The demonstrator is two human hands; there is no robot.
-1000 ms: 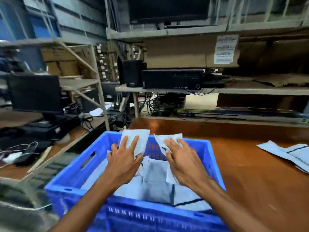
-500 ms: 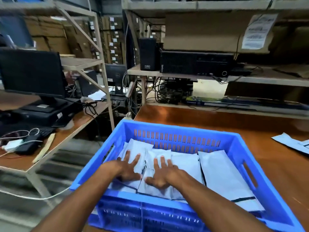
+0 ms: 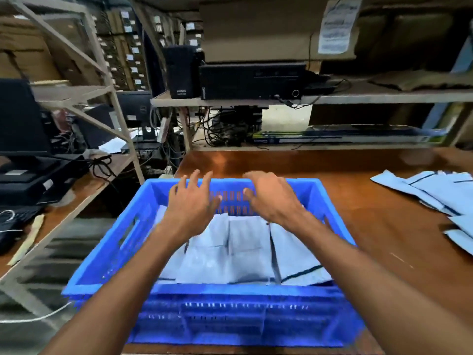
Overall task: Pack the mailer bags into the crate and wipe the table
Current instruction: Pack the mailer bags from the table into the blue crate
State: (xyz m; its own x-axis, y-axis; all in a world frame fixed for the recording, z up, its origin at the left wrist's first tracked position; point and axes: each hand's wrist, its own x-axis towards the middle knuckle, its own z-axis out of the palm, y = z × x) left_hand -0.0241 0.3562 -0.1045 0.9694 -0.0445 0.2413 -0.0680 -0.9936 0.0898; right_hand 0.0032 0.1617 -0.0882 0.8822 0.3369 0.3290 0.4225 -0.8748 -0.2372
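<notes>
A blue plastic crate point(image 3: 102, 265) stands at the near left of the brown wooden table point(image 3: 384, 239). Several pale grey mailer bags point(image 3: 245, 254) lie flat inside it. My left hand point(image 3: 192, 203) hovers over the crate's far left part with fingers spread, holding nothing. My right hand point(image 3: 271, 196) hovers beside it over the far wall, fingers loosely bent and empty. Both are lifted clear of the bags. More mailer bags point(image 3: 440, 193) lie in a loose pile on the table at the right edge.
Metal shelving point(image 3: 358, 98) with black computer cases and cables runs behind the table. A side desk point(image 3: 84, 185) at the left carries a monitor, a keyboard and cords. A gap with floor separates that desk from the crate.
Both hands were pressing flat on the bags in the crate; they have lifted off and moved toward the crate's far wall. The view has tilted slightly up.
</notes>
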